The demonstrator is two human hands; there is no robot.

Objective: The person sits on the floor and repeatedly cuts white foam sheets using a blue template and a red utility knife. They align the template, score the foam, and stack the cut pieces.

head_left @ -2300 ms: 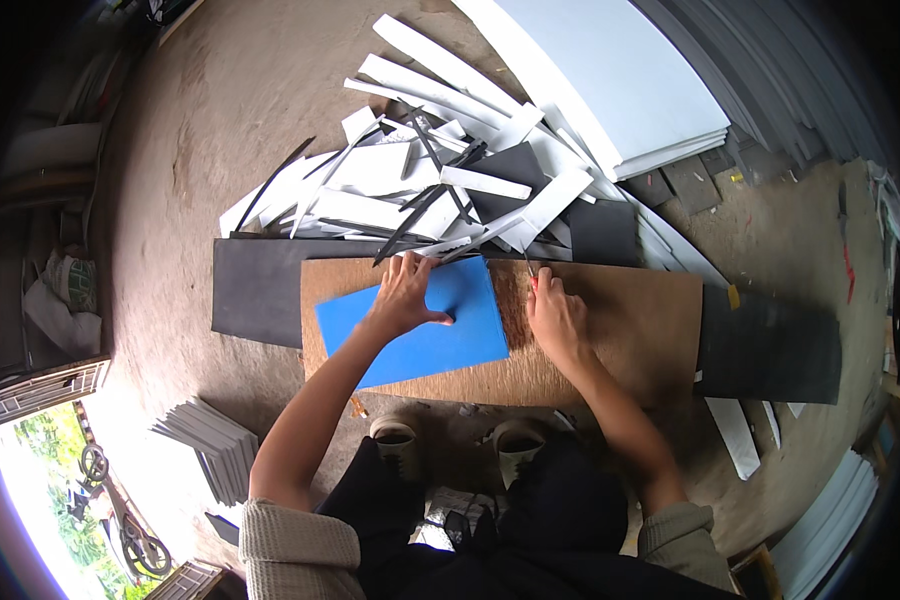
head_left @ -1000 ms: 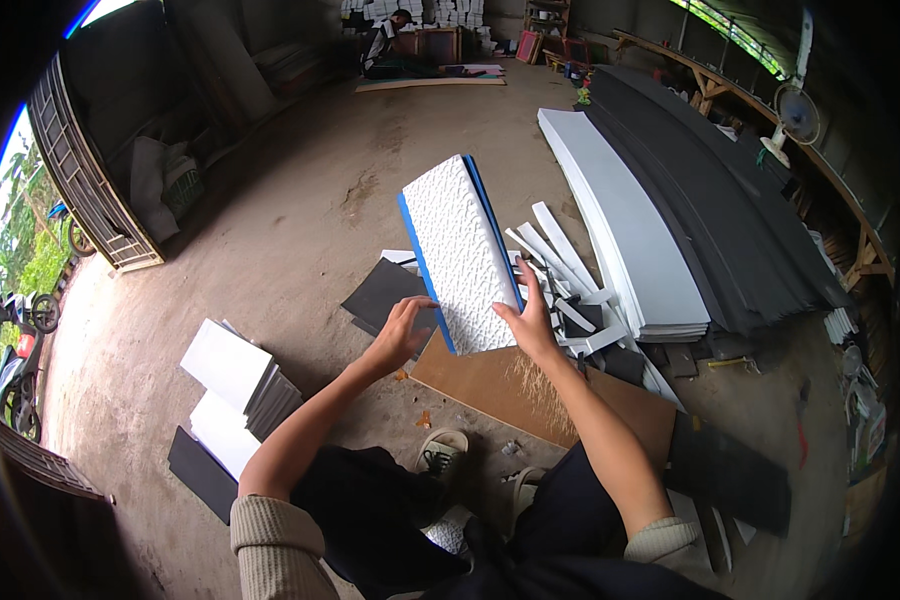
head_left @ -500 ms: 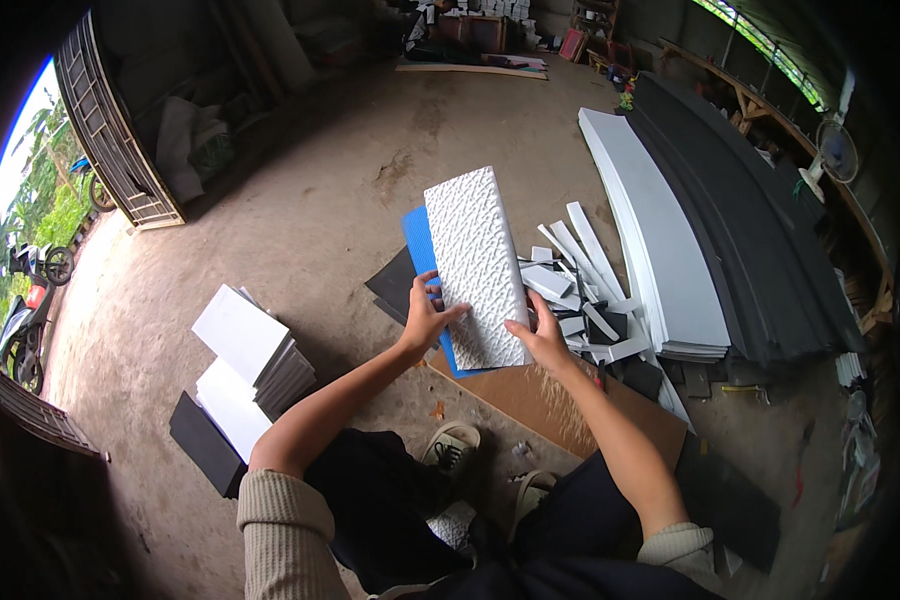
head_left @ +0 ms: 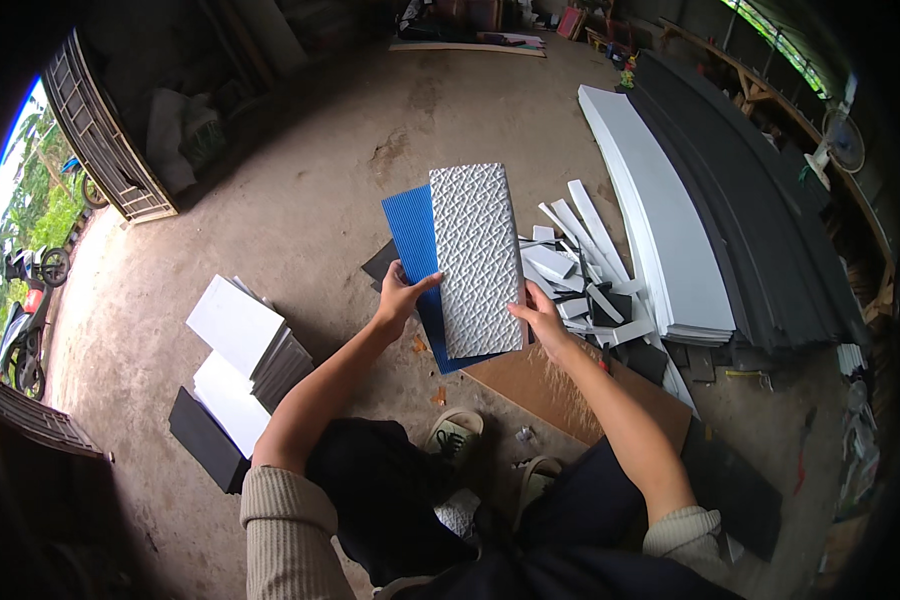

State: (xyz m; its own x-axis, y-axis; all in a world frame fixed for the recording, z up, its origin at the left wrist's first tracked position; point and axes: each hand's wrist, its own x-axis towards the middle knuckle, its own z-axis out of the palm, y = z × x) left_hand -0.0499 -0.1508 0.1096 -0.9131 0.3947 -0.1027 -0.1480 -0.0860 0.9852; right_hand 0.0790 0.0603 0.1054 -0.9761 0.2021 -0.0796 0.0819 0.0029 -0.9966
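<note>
In front of me I hold up a white panel (head_left: 473,250) with a raised woven pattern over its face. Behind it a blue ribbed sheet (head_left: 410,225) fans out to the left, tilted, partly covered by the panel. My left hand (head_left: 403,297) is closed on the blue sheet's left edge, its thumb over the front and reaching the panel's edge. My right hand (head_left: 543,320) grips the panel's lower right edge, thumb on the patterned face and fingers hidden behind. Just past the blue sheet's left edge lies a dark sheet (head_left: 378,264).
White and grey offcuts (head_left: 570,265) lie heaped beside a brown board (head_left: 545,385). Long white strips (head_left: 660,210) and long black sheets (head_left: 740,200) are stacked at right. At left stand stacks of white panels (head_left: 235,325) and a black panel stack (head_left: 205,440).
The blue sheet has swung out further left from behind the white panel, with my left hand moving left along with it. The panel now stands more upright.
</note>
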